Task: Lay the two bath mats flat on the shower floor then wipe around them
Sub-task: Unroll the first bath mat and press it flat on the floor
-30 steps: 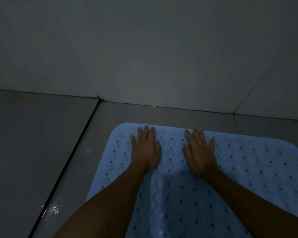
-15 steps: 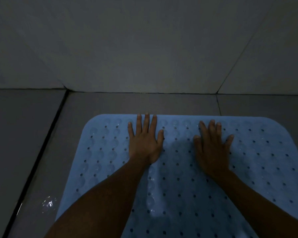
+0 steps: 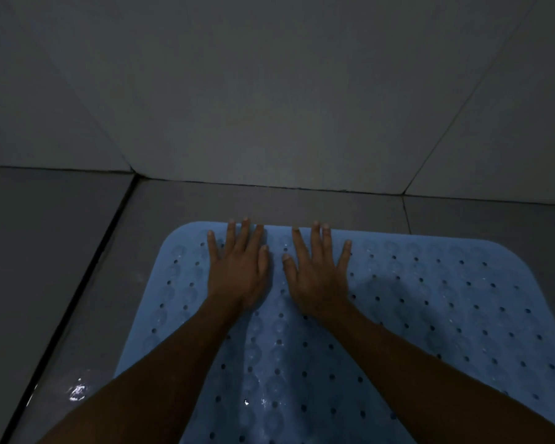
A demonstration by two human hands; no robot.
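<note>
The left hand (image 3: 239, 270) and right hand (image 3: 318, 274) press flat, fingers spread and straight, side by side on the blue bath mat (image 3: 430, 315); its far edge nears the wall (image 3: 269, 107).

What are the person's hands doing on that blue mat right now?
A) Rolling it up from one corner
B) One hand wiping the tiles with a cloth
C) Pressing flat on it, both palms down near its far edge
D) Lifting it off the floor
C: the left hand and the right hand both lie palm down with fingers straight on the blue mat, close to its far edge, and the mat lies flat.
</note>
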